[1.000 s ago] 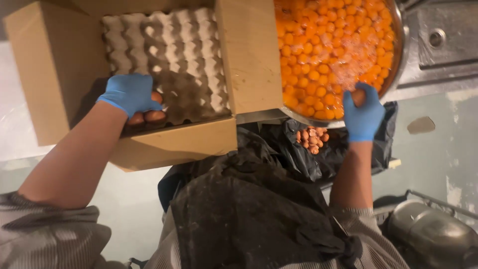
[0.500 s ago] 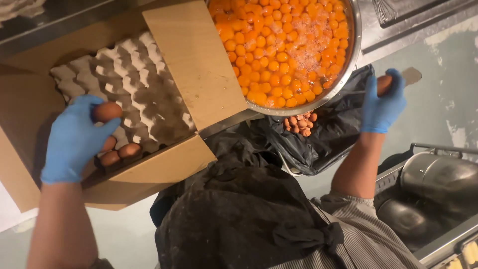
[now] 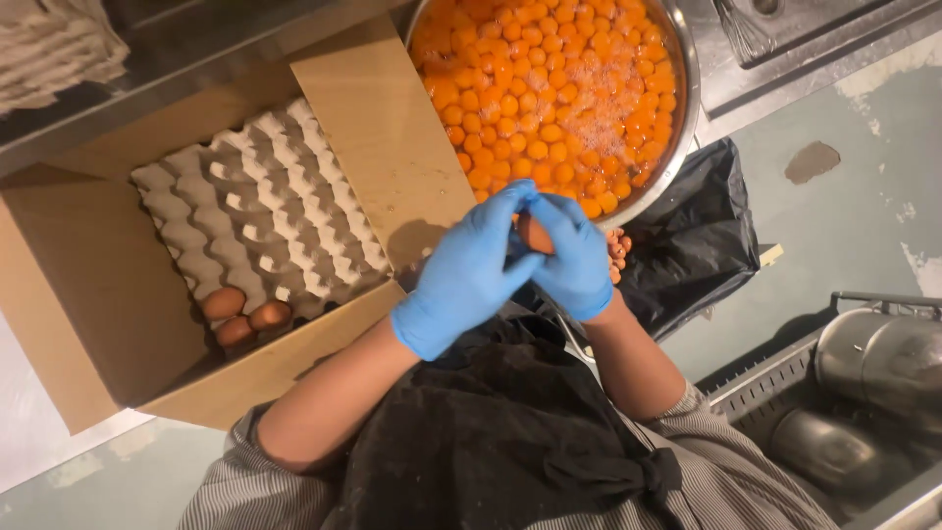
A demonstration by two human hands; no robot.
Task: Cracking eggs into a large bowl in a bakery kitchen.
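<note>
Both hands have come together since the earlier frame: the left hand (image 3: 466,275) has left the tray and the right hand (image 3: 574,260) has come in from the bag side. They now meet just below the bowl (image 3: 687,108), at its 6 o'clock rim.

Step in hand, as judged: cracking. One brown egg (image 3: 533,236) sits between the two gloved hands, fingers (image 3: 510,211) of both closed round it, thumbs pressed near its middle. The egg is above the gap between bowl and bag (image 3: 697,245). The next move would call for an even pull apart over the bowl, held so that no shell drops among the yolks (image 3: 549,88).

Shells (image 3: 618,250) lie in the bag mouth, at 3 o'clock of the hands. Three eggs (image 3: 243,316) remain in the tray (image 3: 255,216), at its 7 o'clock corner, inside the box (image 3: 88,324).

Surface: steel worktop (image 3: 785,49) at 12 o'clock carries the bowl. A grey, stained floor (image 3: 863,216) lies at 3 o'clock. Metal pots (image 3: 873,363) stand in a rack at 4 o'clock. Spare trays (image 3: 49,44) are stacked at 10 o'clock.
</note>
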